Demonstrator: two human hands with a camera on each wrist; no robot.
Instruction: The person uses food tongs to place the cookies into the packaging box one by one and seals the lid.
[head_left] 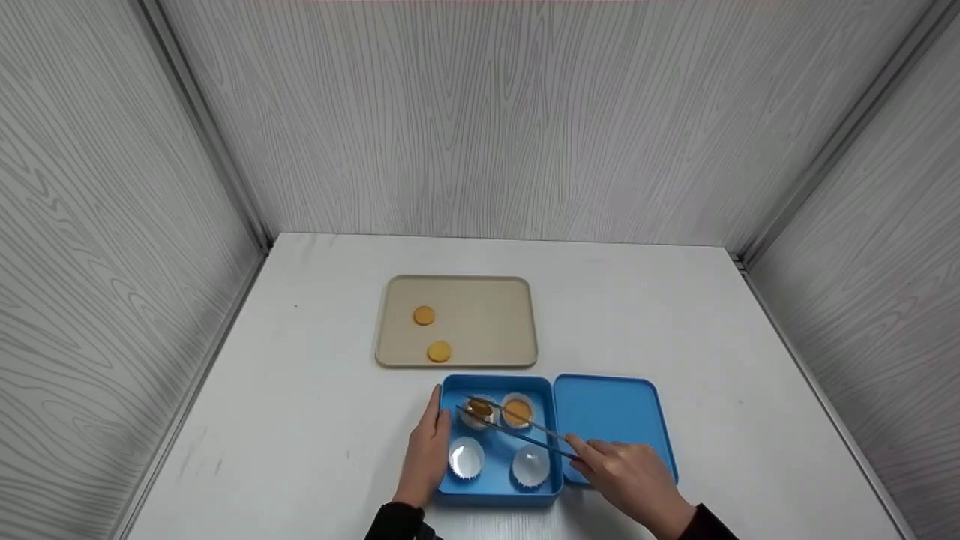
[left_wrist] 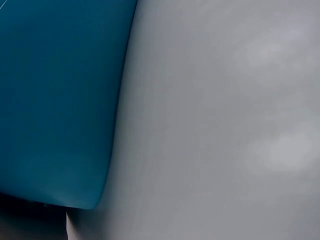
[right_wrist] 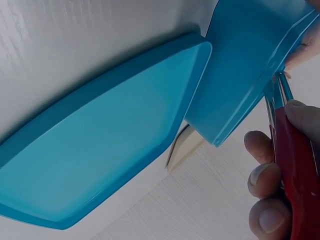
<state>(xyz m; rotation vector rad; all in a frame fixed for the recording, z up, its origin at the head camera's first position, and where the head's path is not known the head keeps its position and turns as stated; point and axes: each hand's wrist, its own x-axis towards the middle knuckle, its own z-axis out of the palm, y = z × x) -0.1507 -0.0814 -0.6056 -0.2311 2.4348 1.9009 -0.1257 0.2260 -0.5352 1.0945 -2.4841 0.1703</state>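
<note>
Curling round the red handle of the tongs, the fingers of the right hand have a firm-looking hold, the thumb on top near the metal. The tongs' slim metal arms stand slightly apart, their ends at the upper-left cup of the box, with a brownish disc between them; whether they pinch it I cannot tell. The left hand rests against the box's left side, its fingers extended along the wall rather than curled. The box is smooth, blue and squarish with rounded corners, and holds four pale, pleated cups. The upper-right cup carries a flat orange disc; the lower-left cup shines silvery inside, and the lower-right cup is whitish. Just right of the box lies a shallow lid in the same blue, with a raised rim. Beyond the box sits a beige tray, rectangular and round-cornered, bearing two round yellow-orange discs on its left half. Everything stands on a white, lightly scuffed desk, enclosed by grey wood-grained walls.
</note>
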